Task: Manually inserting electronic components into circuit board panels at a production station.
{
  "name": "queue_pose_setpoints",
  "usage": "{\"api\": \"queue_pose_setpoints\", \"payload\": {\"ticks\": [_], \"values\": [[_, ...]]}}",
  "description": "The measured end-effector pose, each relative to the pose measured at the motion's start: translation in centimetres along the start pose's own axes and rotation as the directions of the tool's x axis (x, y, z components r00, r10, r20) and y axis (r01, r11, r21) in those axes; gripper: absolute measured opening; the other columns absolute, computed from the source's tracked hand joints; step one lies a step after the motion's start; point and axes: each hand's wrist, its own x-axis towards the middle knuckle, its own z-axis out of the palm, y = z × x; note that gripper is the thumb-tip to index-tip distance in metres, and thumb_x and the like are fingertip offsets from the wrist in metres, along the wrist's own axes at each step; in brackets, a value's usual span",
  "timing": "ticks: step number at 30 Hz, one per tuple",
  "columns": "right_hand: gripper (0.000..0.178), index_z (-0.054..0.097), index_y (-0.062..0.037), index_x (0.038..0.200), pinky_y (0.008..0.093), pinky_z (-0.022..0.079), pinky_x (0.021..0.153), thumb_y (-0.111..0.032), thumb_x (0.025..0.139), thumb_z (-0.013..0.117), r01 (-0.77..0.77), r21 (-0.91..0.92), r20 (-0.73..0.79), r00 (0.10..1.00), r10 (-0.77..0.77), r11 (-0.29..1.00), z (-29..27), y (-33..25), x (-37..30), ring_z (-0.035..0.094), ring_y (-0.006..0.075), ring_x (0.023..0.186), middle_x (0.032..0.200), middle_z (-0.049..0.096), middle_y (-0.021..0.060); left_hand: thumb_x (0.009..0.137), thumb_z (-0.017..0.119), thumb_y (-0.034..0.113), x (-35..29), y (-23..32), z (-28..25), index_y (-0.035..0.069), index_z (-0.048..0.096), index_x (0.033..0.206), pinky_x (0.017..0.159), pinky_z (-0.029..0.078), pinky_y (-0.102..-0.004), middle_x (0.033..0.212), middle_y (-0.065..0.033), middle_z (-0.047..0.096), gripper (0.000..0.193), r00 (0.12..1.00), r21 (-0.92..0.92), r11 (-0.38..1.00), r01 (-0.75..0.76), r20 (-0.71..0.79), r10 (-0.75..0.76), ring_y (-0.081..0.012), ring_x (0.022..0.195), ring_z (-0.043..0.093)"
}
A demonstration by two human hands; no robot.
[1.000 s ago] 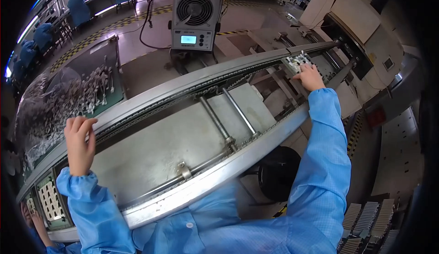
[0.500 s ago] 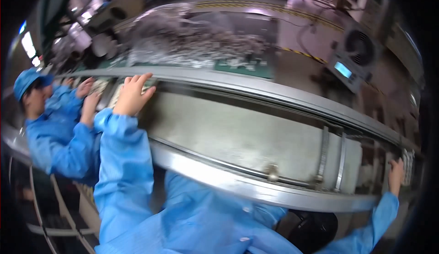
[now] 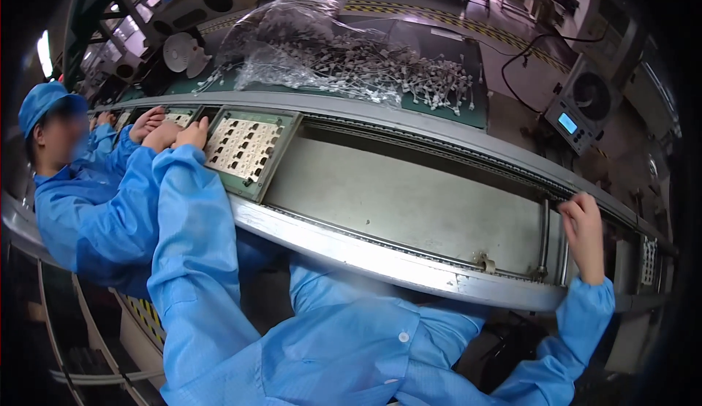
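A green-framed tray [image 3: 272, 159] with rows of small pale boards bearing dark parts lies across the conveyor's two rails at the left. My left hand [image 3: 191, 135] is closed at its left edge, with the fingers against the frame. Toward the conveyor's right end my right hand [image 3: 585, 232] hangs above the rails near a metal cross bar [image 3: 545, 236]. Its fingers are loosely bent and somewhat apart, and nothing shows in them. Farther right, a white panel with rows of holes [image 3: 648, 261] stands at the conveyor.
A co-worker in blue [image 3: 95, 209] sits close on my left, hands at another tray [image 3: 178, 118]. Beyond the far rail [image 3: 439, 134], a pile of white connector cables [image 3: 380, 70] with clear plastic lies on a green mat. A grey fan unit with a lit display [image 3: 581, 106] stands at the right.
My right hand has left the white panel and come left over the conveyor. The tray now shows beside my left hand, which has lowered and closed at its edge. The view has shifted.
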Motion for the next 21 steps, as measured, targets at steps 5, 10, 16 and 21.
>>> {"api": "queue_pose_setpoints", "payload": {"ticks": [5,10,16,21], "values": [[0.019,0.057,0.0028,0.08,0.0396,0.044,0.072,-0.011,0.086,0.069,0.166,0.092,0.006,0.986,-0.168,0.982,5.7,-4.4,7.9,0.053,0.0324,0.082,0.086,0.052,0.0135,0.098,0.032,0.063,-1.7,-0.9,0.5,0.008,0.06,0.13,0.103,0.042,-0.0435,0.128,-0.0223,0.062,0.069,0.953,-0.118,0.95,-0.29,0.06,0.298,-0.0415,0.121,0.056],[0.016,0.062,-0.0019,0.083,0.042,0.046,0.073,-0.016,0.087,0.067,0.227,0.086,-0.021,0.974,-0.226,0.97,10.4,-6.4,14.6,0.056,0.0332,0.085,0.086,0.056,0.0119,0.101,0.042,0.048,-12.3,8.7,-2.5,0.002,0.058,0.128,0.089,0.05,-0.043,0.113,-0.0219,0.068,0.056,0.814,-0.415,0.763,-0.495,0.086,0.574,-0.0368,0.095,0.069],[0.021,0.062,-0.0102,0.107,0.0434,0.044,0.082,-0.012,0.086,0.064,0.205,0.043,-0.056,0.978,-0.202,0.978,15.9,-8.5,20.3,0.059,0.0316,0.099,0.099,0.06,0.0091,0.095,0.059,0.038,-21.4,16.3,-1.5,0.008,0.05,0.137,0.08,0.05,-0.0474,0.085,-0.0228,0.069,0.052,0.537,-0.371,0.535,-0.759,0.109,0.837,-0.04,0.088,0.063],[0.027,0.061,-0.0113,0.114,0.0425,0.041,0.086,-0.011,0.087,0.063,0.055,0.093,-0.069,0.996,-0.049,0.994,17.3,-6.6,20.7,0.059,0.0281,0.101,0.099,0.06,0.0077,0.089,0.065,0.033,-23.2,26.0,-5.2,0.011,0.055,0.126,0.082,0.047,-0.048,0.086,-0.0114,0.07,0.044,0.43,0.17,0.452,-0.875,-0.152,0.89,-0.0348,0.097,0.061]]}}
